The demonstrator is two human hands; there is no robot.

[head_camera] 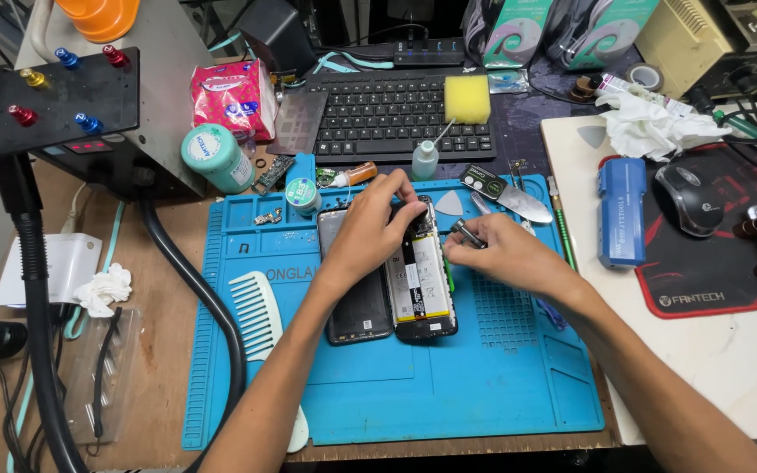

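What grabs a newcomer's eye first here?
The bright blue work mat at the centre, with an opened phone lying on it next to its separated black panel. Both hands meet over the phone's top end: the left hand presses on it, and the right hand holds a small metal tool. A yellow sponge sits on the black keyboard behind.

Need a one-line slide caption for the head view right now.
Left hand steadies an opened phone on a blue mat while right hand holds a small metal tool.
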